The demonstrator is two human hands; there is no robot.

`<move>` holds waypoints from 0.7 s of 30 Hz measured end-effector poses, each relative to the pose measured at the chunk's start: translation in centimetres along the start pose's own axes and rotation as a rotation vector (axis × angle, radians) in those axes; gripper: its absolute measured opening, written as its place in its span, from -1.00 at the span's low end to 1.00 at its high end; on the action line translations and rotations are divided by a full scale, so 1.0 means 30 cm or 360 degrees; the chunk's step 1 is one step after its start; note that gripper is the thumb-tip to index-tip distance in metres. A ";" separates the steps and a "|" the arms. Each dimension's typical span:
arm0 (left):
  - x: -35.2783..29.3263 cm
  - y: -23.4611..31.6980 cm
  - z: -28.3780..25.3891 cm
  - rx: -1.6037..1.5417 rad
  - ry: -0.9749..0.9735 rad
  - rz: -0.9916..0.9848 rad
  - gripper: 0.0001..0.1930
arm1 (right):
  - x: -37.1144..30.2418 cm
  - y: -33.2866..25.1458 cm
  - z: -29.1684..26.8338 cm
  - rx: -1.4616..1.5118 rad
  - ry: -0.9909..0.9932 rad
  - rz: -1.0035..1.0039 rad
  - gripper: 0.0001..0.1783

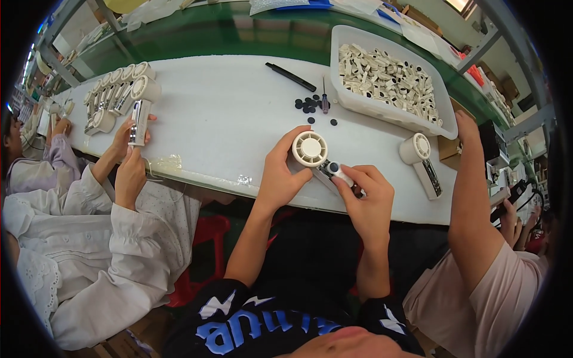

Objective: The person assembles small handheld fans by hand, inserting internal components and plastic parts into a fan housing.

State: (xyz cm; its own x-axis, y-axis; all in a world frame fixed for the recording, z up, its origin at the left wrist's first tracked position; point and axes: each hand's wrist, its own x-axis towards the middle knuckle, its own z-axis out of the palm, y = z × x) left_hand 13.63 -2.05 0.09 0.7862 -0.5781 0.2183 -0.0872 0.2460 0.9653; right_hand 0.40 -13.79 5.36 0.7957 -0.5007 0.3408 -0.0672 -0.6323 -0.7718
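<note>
My left hand [278, 173] is closed round the round head of a white handheld fan [310, 149], its vented face turned up. The fan's handle slants down to the right, with dark inner parts showing along it. A small white plastic piece with a dark button [340, 173] is pinched between the fingers of my right hand [372, 194], against the handle. My right fingers hide the handle's lower end. Beyond my hands lie several black round caps [308, 104] and a small screwdriver [324, 98].
A translucent bin [388, 119] of white plastic pieces stands at the far right. A black pen-like tool [290, 77] lies beyond the caps. Another fan [421, 158] rests at right. Co-workers sit on both sides; the left one's hands [128, 161] hold a fan near a row of fans [122, 77].
</note>
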 end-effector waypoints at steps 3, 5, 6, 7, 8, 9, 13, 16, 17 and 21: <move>0.003 -0.004 0.003 0.0000 -0.0011 0.0017 -0.27 | 0.008 -0.009 0.000 -0.0128 0.0072 0.0056 -0.75; 0.002 -0.005 0.003 -0.0005 -0.0020 0.0032 -0.27 | 0.009 -0.002 -0.010 -0.0203 0.0007 -0.0051 -0.74; 0.001 -0.005 0.001 -0.0005 -0.0026 0.0040 -0.28 | 0.010 0.000 -0.011 -0.0238 -0.0025 -0.0104 -0.74; 0.000 -0.003 0.000 -0.0009 -0.0022 0.0036 -0.28 | 0.012 0.000 -0.011 -0.0241 -0.0031 -0.0102 -0.74; 0.000 -0.001 0.002 -0.0004 -0.0013 0.0031 -0.29 | 0.016 0.001 -0.010 -0.0326 -0.0022 -0.0223 -0.74; 0.000 0.002 0.003 0.0002 -0.0004 0.0026 -0.29 | 0.019 0.001 -0.009 -0.0410 -0.0014 -0.0345 -0.74; -0.005 0.006 0.006 0.0021 0.0003 0.0037 -0.31 | 0.009 -0.003 0.005 -0.0495 -0.0011 -0.0443 -0.74; 0.000 -0.006 0.011 0.0100 0.0024 0.0091 -0.33 | 0.018 -0.010 0.007 -0.0480 -0.0060 -0.0363 -0.74; 0.002 -0.011 0.012 0.0172 0.0046 0.0139 -0.34 | 0.024 -0.016 0.005 -0.0464 -0.0107 -0.0297 -0.74; 0.019 -0.006 0.017 0.0351 0.0053 0.0163 -0.33 | 0.022 0.016 0.009 -0.0270 -0.0122 -0.0087 -0.68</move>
State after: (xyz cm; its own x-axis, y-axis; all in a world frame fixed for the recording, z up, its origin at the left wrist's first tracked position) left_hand 13.78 -2.81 0.13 0.7859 -0.5319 0.3153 -0.2961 0.1239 0.9471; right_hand 1.05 -14.26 5.05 0.8439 -0.4205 0.3331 -0.1181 -0.7513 -0.6493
